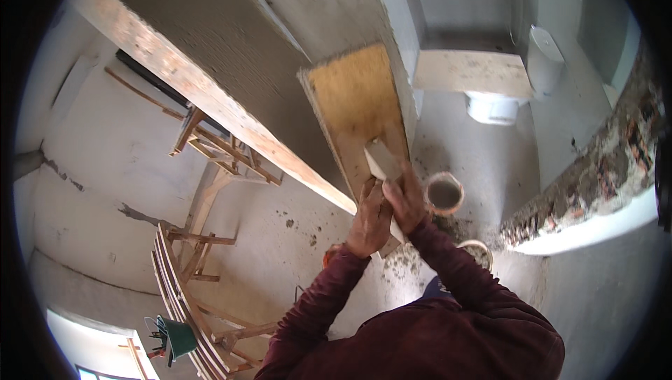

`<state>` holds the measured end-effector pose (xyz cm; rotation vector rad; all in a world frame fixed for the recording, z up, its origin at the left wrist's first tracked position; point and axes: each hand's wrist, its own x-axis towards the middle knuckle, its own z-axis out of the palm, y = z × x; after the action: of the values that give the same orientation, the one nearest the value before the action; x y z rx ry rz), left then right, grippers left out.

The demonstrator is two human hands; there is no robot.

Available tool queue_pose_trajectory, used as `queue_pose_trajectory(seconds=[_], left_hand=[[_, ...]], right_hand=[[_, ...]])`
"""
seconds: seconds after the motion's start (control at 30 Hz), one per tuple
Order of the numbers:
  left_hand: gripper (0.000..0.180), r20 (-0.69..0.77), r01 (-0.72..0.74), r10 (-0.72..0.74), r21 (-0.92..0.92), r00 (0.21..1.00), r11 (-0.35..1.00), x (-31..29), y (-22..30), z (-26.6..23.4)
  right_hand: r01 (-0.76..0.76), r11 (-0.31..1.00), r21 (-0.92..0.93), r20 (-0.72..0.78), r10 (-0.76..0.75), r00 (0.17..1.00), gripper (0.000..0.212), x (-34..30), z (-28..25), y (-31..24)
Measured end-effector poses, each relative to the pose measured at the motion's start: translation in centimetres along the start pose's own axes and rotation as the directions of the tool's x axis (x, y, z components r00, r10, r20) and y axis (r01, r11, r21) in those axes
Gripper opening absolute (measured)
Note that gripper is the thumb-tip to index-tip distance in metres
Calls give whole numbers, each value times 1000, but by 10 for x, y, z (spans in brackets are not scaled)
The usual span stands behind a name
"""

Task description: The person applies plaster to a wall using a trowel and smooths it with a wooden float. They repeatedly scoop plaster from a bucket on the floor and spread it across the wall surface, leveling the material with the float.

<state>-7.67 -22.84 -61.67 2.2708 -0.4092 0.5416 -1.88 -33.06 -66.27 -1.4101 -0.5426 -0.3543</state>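
Fingers of both hands close around the pale wooden handle (381, 159) of a flat, tan, rectangular plastering float board (357, 110): the left hand (369, 217) wraps it from below with the fingers curled tight, and the right hand (406, 198) grips just beside it, the two touching. That float lies flat against the grey, rough-textured plastered wall surface (231, 51), with its far end close to a wall corner. Judging by how things lie, the work looks well along but unfinished: the grey coat beside the board already appears spread and fairly even up to the long bare timber guide rail (210, 103) that runs diagonally across it, while the float is pressed on near the edge, so some smoothing seems left. Below, on the pale concrete floor (280, 240), sit a round brownish bucket (444, 193) and a second round container with grey mix (477, 250), partly hidden by the dark red sleeve (462, 268); splashes of mortar lie around them. A white plastic bucket (493, 108) stands farther off under a light slab, and a wooden scaffold frame (203, 240) stands at the left. No package, label or sign can be made out anywhere; the containers show plain sides.
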Motion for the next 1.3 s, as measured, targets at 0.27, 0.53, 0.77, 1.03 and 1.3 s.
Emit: queue_pose_trajectory(seconds=[0.27,0.53,0.77,1.03,1.3], left_hand=[[101,-318,125,194,757,928,641,65,41,-189],[155,-205,148,52,839,977,524,83,-96,-212],[148,-260,265,-61,901,964,344,55,-125,-230],[146,-326,358,-153,787,933,503,78,-114,-213],[127,-260,204,35,826,965,526,80,-108,-223]], right_hand=[[380,925,9,42,-380,924,46,182,33,-20],[405,910,88,102,-413,905,58,266,127,-48],[356,930,91,231,-368,901,43,252,126,-8],[56,998,-31,491,-33,871,45,142,96,142],[357,912,201,293,-403,867,54,271,138,-39]])
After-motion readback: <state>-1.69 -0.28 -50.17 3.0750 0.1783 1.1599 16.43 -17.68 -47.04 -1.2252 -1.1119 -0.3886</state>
